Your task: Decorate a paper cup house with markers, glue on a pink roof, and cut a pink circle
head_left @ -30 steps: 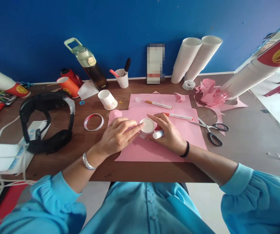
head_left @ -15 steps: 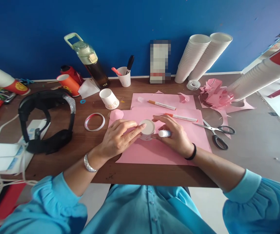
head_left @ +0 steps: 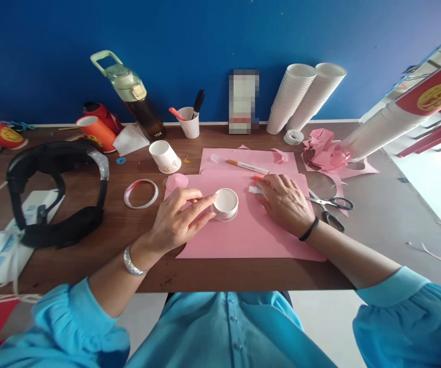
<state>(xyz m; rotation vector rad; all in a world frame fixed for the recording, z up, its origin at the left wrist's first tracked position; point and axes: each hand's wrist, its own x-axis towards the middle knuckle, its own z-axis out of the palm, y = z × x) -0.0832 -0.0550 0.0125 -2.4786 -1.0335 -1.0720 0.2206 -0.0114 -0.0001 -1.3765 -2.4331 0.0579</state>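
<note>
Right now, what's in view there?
Paper sheets: two, pink, middle
Cup-like piece: one, white, on sheets
Tube: one, white, right of it
Markers: two, orange and red, on sheets
Scissors: one, black-handled, right
Scraps: several, pink, right
Upright cup stacks: two, white, by wall
Leaning stack: one, white, right
Tape: one, white, before upright stacks
Ring: one, white-red, left
Patterned cup: one, white, behind ring
Pen cup: one, white, by wall
Bottle: one, dark, by wall
Cylinder: one, orange, left of bottle
Headset: one, black, left
Left fingers: one set, bare, at cup-like piece
Right fingers: one set, bare, over tube
Sleeves: two, blue, below
</note>
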